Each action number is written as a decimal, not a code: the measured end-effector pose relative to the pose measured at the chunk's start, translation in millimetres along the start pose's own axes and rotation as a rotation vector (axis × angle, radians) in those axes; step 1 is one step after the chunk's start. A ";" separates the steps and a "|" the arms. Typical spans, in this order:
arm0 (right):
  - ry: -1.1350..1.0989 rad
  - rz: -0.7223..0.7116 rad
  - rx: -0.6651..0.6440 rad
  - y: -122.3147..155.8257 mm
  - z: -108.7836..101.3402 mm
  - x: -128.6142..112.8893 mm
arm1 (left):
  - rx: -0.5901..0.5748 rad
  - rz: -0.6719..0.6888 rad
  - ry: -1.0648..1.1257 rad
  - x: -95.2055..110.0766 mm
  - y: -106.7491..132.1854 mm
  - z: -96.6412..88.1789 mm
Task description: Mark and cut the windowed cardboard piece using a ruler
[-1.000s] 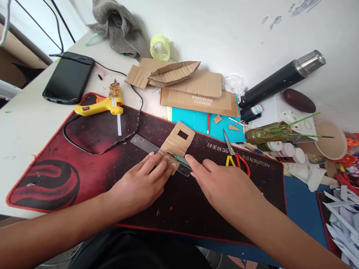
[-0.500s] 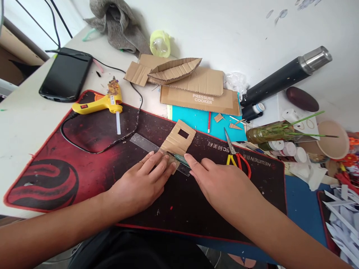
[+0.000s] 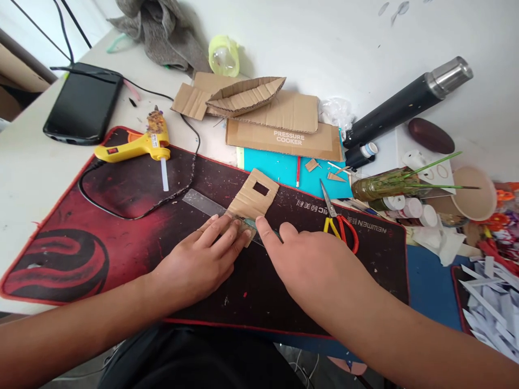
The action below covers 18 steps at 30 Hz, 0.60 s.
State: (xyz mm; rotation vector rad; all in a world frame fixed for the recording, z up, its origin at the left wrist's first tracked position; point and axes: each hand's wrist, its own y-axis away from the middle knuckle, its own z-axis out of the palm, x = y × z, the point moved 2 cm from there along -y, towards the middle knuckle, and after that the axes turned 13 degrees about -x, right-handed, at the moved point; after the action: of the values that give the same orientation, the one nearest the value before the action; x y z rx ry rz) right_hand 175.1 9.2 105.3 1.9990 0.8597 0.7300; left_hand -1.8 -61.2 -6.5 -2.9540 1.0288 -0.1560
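A small piece of cardboard [image 3: 246, 201] with a rectangular hole lies on the dark mat. Across its lower part runs a clear ruler [image 3: 203, 204]. My left hand [image 3: 198, 262] presses the ruler down onto the cardboard, its fingers extended close together. In my right hand [image 3: 308, 254] is a green-handled craft knife [image 3: 250, 222], the index finger stretched along it. The knife's tip meets the cardboard at the ruler's edge, just beyond my left fingertips. The rest of its handle is mostly hidden by my right hand.
A yellow glue gun [image 3: 138, 147] with its cable lies at the left, near a phone [image 3: 83, 102]. Open scissors [image 3: 336, 219] rest right of my hands. Cardboard pieces [image 3: 284, 135] and a blue sheet [image 3: 267, 165] lie behind. A dark flask [image 3: 397, 108] and jars [image 3: 411, 208] stand at the right.
The knife has slid a little to the left along the ruler's edge with my right hand. My left hand stays on the ruler. The whole view has shifted slightly.
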 end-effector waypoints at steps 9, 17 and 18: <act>0.001 -0.009 -0.033 1.0 5.1 0.1 | -0.010 -0.008 0.008 -0.3 -0.9 -2.7; -0.011 -0.006 -0.067 4.3 7.8 3.4 | -0.022 -0.015 0.023 -0.3 -0.8 -3.4; -0.011 -0.005 -0.072 4.7 8.2 3.8 | -0.020 -0.013 0.017 -0.4 -0.8 -3.7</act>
State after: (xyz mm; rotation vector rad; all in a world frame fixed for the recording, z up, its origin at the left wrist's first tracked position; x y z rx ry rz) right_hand 184.9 6.4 105.9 1.9355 0.8203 0.7364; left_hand -1.9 -60.3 -2.8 -2.9829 1.0198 -0.1720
